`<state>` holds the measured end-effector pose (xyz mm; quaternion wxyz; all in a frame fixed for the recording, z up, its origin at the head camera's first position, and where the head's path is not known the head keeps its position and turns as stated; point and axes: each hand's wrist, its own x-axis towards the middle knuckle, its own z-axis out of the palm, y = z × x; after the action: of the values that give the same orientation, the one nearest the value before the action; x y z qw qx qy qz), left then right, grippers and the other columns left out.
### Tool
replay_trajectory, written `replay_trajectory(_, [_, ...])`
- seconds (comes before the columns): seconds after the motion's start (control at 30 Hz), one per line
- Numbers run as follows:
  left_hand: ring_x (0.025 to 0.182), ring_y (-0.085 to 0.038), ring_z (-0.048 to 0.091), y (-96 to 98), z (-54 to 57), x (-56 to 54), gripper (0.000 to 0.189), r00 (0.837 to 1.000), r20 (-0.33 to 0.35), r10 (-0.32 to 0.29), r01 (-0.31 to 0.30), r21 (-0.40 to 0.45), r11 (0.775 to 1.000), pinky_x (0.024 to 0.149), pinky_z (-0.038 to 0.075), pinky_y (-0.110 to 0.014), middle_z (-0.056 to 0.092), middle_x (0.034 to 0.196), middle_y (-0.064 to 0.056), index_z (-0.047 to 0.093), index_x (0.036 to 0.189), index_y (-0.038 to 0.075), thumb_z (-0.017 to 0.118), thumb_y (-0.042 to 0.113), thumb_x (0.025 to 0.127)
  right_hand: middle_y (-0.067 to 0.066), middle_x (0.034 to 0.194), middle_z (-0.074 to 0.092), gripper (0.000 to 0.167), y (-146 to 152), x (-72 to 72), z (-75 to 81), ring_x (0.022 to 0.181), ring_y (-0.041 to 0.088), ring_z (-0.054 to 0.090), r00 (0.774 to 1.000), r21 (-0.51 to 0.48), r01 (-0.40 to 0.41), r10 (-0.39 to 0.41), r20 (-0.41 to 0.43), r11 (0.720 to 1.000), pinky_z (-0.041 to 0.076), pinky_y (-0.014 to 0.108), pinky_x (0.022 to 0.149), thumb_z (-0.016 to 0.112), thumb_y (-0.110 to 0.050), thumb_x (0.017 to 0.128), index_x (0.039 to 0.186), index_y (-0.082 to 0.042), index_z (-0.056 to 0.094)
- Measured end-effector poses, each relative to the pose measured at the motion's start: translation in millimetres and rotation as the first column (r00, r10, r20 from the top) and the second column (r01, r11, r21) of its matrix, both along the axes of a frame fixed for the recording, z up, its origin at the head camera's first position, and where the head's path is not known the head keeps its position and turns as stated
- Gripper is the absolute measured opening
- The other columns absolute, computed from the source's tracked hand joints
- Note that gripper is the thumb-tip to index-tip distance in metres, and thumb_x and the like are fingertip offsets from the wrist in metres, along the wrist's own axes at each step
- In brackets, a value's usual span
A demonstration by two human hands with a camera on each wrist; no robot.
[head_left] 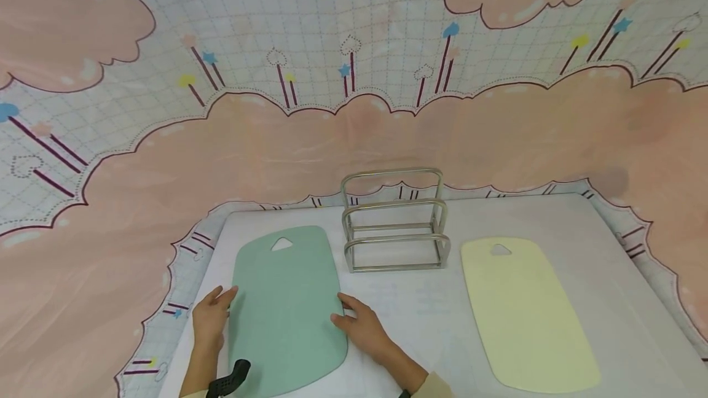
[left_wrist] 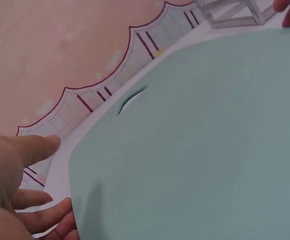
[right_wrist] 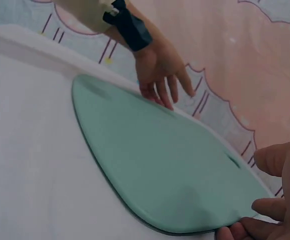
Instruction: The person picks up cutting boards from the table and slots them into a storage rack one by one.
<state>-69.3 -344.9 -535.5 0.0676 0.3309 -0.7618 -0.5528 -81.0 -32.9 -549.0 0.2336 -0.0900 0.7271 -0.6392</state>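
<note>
A green cutting board (head_left: pixel 287 318) with a triangular handle hole lies on the white table, left of the middle in the head view. My left hand (head_left: pixel 211 317) is at its left edge. In the left wrist view the fingertips touch that edge, while the thumb (left_wrist: pixel 47 146) is spread away from it. On the opposite side, my right hand (head_left: pixel 364 330) has its fingertips against the right edge. The right wrist view shows that thumb (right_wrist: pixel 271 159) raised apart from the board, and some fingertips partly hidden at the rim.
A metal wire rack (head_left: pixel 397 268) with upright loops stands at the back middle of the table (head_left: pixel 420 336). To the right lies a pale yellow cutting board (head_left: pixel 531 318), also with a handle hole. A patterned cloth (head_left: pixel 310 146) surrounds the table's back and sides.
</note>
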Motion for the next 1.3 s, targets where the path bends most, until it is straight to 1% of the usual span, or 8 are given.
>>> replay_trajectory(0.1, [0.13, -0.043, 0.035, 2.8, 2.5, -1.4, 0.075, 1.0, -0.02, -0.005, 0.007, 0.082, 0.997, 0.108, 0.029, -0.048, 0.036, 0.139, -0.035, 0.02, 0.146, -0.012, 0.06, 0.026, 0.096, 0.019, 0.132, 0.051, 0.06, 1.3, -1.7, 1.5, 0.128, 0.04, 0.04, 1.0, -0.009, 0.003, -0.003, 0.014, 1.0, 0.032, 0.055, 0.104, 0.063, -0.027, 0.093, 0.142, -0.002, 0.042])
replay_trajectory(0.17, [0.133, -0.045, 0.029, 3.6, 2.5, -2.3, 0.074, 1.0, -0.022, -0.01, 0.013, 0.11, 0.994, 0.111, 0.019, -0.053, 0.033, 0.14, -0.035, 0.018, 0.146, -0.013, 0.06, 0.02, 0.095, 0.019, 0.132, 0.051, 0.06, 2.5, -2.6, 3.2, 0.13, 0.041, 0.036, 1.0, -0.016, 0.005, -0.004, 0.03, 1.0, 0.028, 0.059, 0.105, 0.063, -0.026, 0.093, 0.143, -0.001, 0.041])
replay_trajectory(0.3, [0.131, -0.04, 0.034, -1.2, -1.0, -3.3, 0.069, 1.0, -0.013, 0.0, 0.001, 0.102, 0.995, 0.11, 0.024, -0.048, 0.036, 0.14, -0.034, 0.022, 0.144, -0.015, 0.06, 0.017, 0.095, 0.02, 0.134, 0.048, 0.062, 2.9, -4.3, 5.5, 0.13, 0.042, 0.035, 0.998, -0.04, -0.007, 0.01, 0.067, 0.999, 0.026, 0.061, 0.105, 0.064, -0.026, 0.093, 0.144, -0.002, 0.039])
replay_trajectory(0.43, [0.11, -0.018, 0.051, -7.3, -4.6, -1.1, 0.063, 0.999, -0.008, 0.035, -0.034, 0.063, 0.997, 0.091, 0.045, -0.025, 0.047, 0.134, -0.027, 0.035, 0.14, -0.014, 0.062, 0.02, 0.094, 0.019, 0.135, 0.048, 0.064, 2.6, -5.7, 5.6, 0.131, 0.042, 0.033, 0.997, -0.055, -0.025, 0.029, 0.075, 0.998, 0.027, 0.059, 0.105, 0.064, -0.027, 0.093, 0.146, -0.003, 0.037])
replay_trajectory(0.53, [0.086, 0.003, 0.053, -8.1, -4.5, -0.7, 0.05, 0.997, -0.038, 0.061, -0.06, 0.044, 0.997, 0.069, 0.044, -0.011, 0.056, 0.126, -0.02, 0.045, 0.133, -0.016, 0.061, 0.011, 0.093, 0.018, 0.136, 0.048, 0.064, 3.0, -7.8, 5.8, 0.131, 0.04, 0.035, 0.997, -0.065, -0.035, 0.039, 0.066, 0.997, 0.029, 0.057, 0.105, 0.063, -0.026, 0.093, 0.146, -0.003, 0.035])
replay_trajectory(0.63, [0.077, 0.012, 0.052, -6.0, -3.0, -1.3, 0.041, 0.993, -0.089, 0.074, -0.069, 0.056, 0.996, 0.066, 0.044, -0.007, 0.058, 0.121, -0.018, 0.047, 0.128, -0.019, 0.055, -0.004, 0.091, 0.018, 0.135, 0.049, 0.064, 3.1, -8.9, 6.0, 0.13, 0.039, 0.036, 0.997, -0.066, -0.036, 0.041, 0.069, 0.997, 0.029, 0.056, 0.105, 0.063, -0.026, 0.093, 0.146, -0.002, 0.035])
replay_trajectory(1.03, [0.081, 0.006, 0.049, 1.4, 3.5, -2.2, 0.041, 0.985, -0.126, 0.115, -0.106, 0.072, 0.992, 0.067, 0.04, -0.005, 0.057, 0.112, -0.023, 0.045, 0.128, -0.022, 0.048, -0.014, 0.088, 0.019, 0.138, 0.045, 0.064, 2.5, -7.9, 6.3, 0.131, 0.039, 0.036, 0.995, -0.083, -0.043, 0.05, 0.09, 0.996, 0.026, 0.058, 0.106, 0.06, -0.031, 0.095, 0.146, -0.002, 0.035])
replay_trajectory(1.3, [0.089, 0.002, 0.048, 0.5, 4.4, 2.1, 0.042, 0.986, -0.14, 0.093, -0.079, 0.1, 0.992, 0.073, 0.039, -0.005, 0.047, 0.125, -0.031, 0.039, 0.132, -0.021, 0.043, -0.011, 0.092, 0.022, 0.149, 0.031, 0.067, 0.3, -16.5, 3.7, 0.138, 0.039, 0.026, 0.986, -0.156, -0.075, 0.096, 0.134, 0.985, 0.024, 0.053, 0.109, 0.053, -0.033, 0.098, 0.149, 0.002, 0.026])
